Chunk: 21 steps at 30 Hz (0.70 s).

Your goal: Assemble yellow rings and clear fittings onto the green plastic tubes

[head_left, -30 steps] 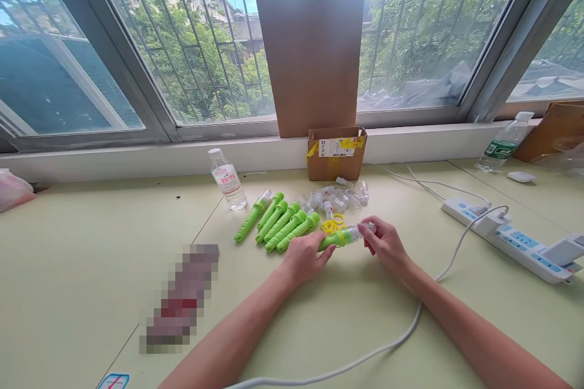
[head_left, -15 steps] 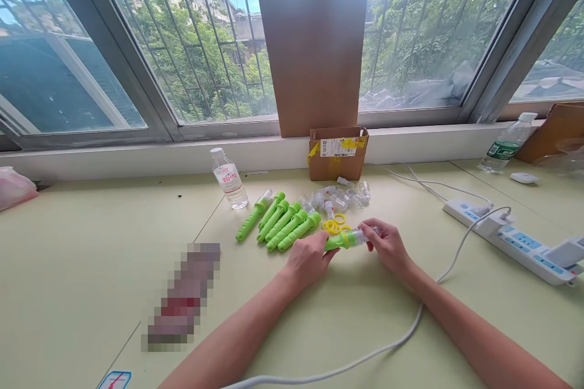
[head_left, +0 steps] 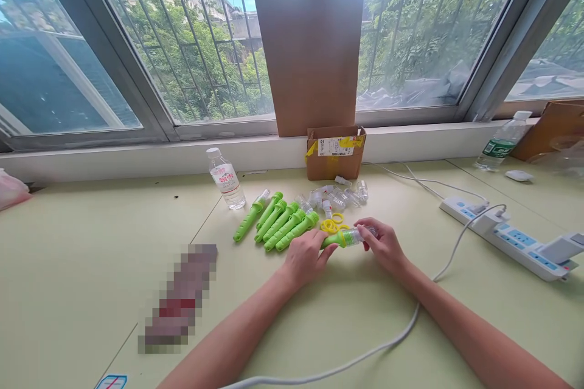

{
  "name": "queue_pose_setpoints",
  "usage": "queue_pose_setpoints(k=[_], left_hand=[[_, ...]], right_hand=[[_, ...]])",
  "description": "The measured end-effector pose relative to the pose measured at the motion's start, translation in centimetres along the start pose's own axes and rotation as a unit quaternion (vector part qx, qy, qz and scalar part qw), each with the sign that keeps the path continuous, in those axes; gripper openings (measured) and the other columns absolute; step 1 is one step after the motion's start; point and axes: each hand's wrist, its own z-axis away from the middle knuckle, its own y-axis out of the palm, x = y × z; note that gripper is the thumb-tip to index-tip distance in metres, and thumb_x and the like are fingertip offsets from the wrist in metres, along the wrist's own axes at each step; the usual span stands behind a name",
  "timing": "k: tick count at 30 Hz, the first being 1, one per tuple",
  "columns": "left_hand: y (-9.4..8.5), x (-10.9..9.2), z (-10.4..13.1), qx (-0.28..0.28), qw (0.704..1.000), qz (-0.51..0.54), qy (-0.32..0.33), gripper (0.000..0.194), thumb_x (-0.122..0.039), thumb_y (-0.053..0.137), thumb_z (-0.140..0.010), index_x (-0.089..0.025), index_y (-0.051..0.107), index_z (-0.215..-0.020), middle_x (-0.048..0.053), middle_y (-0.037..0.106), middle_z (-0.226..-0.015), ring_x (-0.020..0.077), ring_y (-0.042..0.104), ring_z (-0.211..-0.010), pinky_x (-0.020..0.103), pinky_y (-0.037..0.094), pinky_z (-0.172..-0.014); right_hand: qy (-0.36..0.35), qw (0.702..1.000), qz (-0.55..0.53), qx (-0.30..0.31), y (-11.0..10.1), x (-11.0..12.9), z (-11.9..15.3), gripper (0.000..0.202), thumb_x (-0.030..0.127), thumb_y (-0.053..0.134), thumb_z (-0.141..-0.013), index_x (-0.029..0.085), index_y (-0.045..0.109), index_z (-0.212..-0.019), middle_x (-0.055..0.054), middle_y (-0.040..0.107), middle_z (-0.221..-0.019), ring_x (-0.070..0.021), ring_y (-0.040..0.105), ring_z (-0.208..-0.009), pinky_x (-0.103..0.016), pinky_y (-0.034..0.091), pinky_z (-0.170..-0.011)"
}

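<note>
My left hand (head_left: 306, 253) is closed around a green plastic handle (head_left: 335, 239), most of its grip hidden by the fingers. A yellow ring sits at the handle's threaded collar, where a clear plastic cap (head_left: 352, 236) covers the green threads. The fingers of my right hand (head_left: 381, 242) pinch the far end of that clear cap. Left of my hands, several green handles (head_left: 278, 222) lie side by side, the leftmost with a clear cap on it. Just behind my hands is a small pile of yellow rings (head_left: 329, 227), beside loose clear caps (head_left: 338, 198) and white-topped pieces.
A small cardboard box (head_left: 335, 165) stands at the windowsill. One water bottle (head_left: 227, 180) is back left, another bottle (head_left: 500, 143) back right. To the right lies a power strip (head_left: 513, 242); its white cable (head_left: 392, 341) runs under my right forearm. A blurred flat object (head_left: 180, 295) lies left.
Both hands keep their hold on the green handle and clear cap, the right fingers shifting slightly on the cap. The whole view has moved a little; the other things stay in place.
</note>
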Motion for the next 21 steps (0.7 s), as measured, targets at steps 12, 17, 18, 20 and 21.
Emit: queue_pose_setpoints(k=[12, 17, 18, 20, 21], left_hand=[[0.56, 0.34, 0.05, -0.04, 0.999, -0.008, 0.014, 0.035, -0.049, 0.042, -0.09, -0.017, 0.054, -0.095, 0.004, 0.065, -0.083, 0.0181, 0.062, -0.073, 0.027, 0.041, -0.058], [0.77, 0.59, 0.03, -0.068, 0.997, -0.032, 0.034, 0.032, -0.048, 0.044, -0.09, -0.017, 0.054, -0.091, 0.003, 0.064, -0.079, 0.0173, 0.06, -0.069, 0.027, 0.039, -0.057], [0.75, 0.61, 0.0, -0.075, 0.996, -0.042, 0.04, 0.031, -0.047, 0.045, -0.089, -0.017, 0.053, -0.089, 0.003, 0.063, -0.077, 0.0171, 0.059, -0.068, 0.027, 0.038, -0.057], [0.62, 0.58, -0.08, -0.086, 0.993, -0.068, 0.05, 0.029, -0.045, 0.047, -0.089, -0.017, 0.052, -0.085, 0.003, 0.061, -0.075, 0.0166, 0.056, -0.065, 0.027, 0.037, -0.056], [0.54, 0.53, -0.12, -0.092, 0.991, -0.082, 0.055, 0.028, -0.044, 0.049, -0.088, -0.017, 0.052, -0.083, 0.003, 0.06, -0.074, 0.0165, 0.055, -0.064, 0.027, 0.036, -0.056]], right_hand=[[0.016, 1.0, -0.006, 0.008, -0.07, -0.36, -0.19, 0.03, 0.044, 0.054, -0.084, 0.016, 0.064, -0.089, -0.001, 0.059, -0.061, -0.0116, 0.05, -0.045, -0.024, 0.04, -0.044], [0.037, 0.998, -0.028, 0.029, -0.23, 0.08, -0.35, 0.032, 0.045, 0.054, -0.084, 0.015, 0.065, -0.084, -0.001, 0.059, -0.063, -0.0101, 0.048, -0.043, -0.024, 0.038, -0.043], [0.043, 0.998, -0.034, 0.037, -0.29, 0.21, -0.4, 0.033, 0.046, 0.054, -0.084, 0.015, 0.065, -0.083, -0.001, 0.059, -0.062, -0.0097, 0.047, -0.043, -0.023, 0.038, -0.043], [0.054, 0.996, -0.045, 0.053, -0.42, 0.42, -0.49, 0.034, 0.046, 0.053, -0.085, 0.015, 0.065, -0.08, 0.0, 0.057, -0.061, -0.0092, 0.047, -0.042, -0.023, 0.038, -0.042], [0.058, 0.995, -0.047, 0.06, -0.47, 0.48, -0.51, 0.035, 0.047, 0.052, -0.085, 0.015, 0.065, -0.08, 0.0, 0.057, -0.06, -0.0091, 0.047, -0.042, -0.023, 0.038, -0.042]])
